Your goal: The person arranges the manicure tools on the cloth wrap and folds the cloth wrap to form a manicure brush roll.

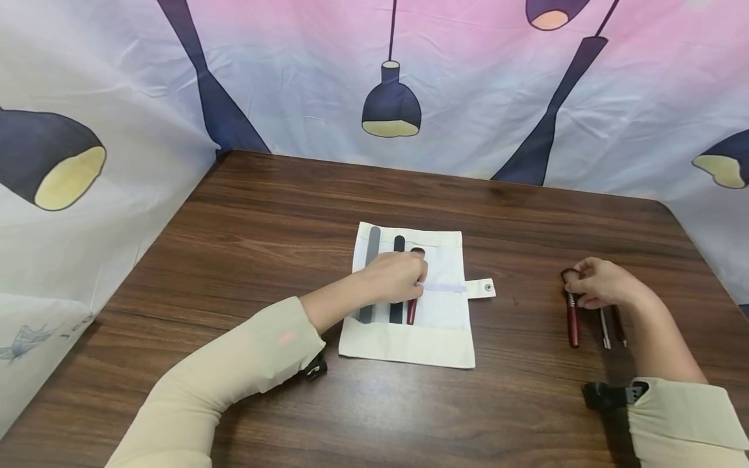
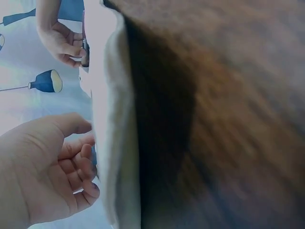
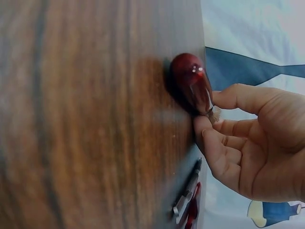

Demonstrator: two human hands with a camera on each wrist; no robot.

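An unfolded cream cloth pouch [image 1: 409, 346] lies mid-table, holding a grey nail file [image 1: 372, 246], a black nail file [image 1: 399, 243] and a red-handled makeup brush [image 1: 412, 312]. My left hand [image 1: 393, 277] is over the pouch, covering the middle of that brush. Its fingers look bent in the left wrist view, but the pouch edge hides what the tips touch. Off to the right, my right hand [image 1: 605, 284] pinches another red-handled makeup brush [image 1: 573, 325] near its head, between thumb and fingers. The brush's handle end [image 3: 188, 71] stays close to the wood.
A slim silver tool [image 1: 604, 331] and a dark red tool [image 1: 619, 325] lie on the table just under my right wrist. The pouch's snap tab [image 1: 481, 288] sticks out to its right. Printed fabric [image 1: 328, 84] hangs behind the brown wooden table [image 1: 281, 195].
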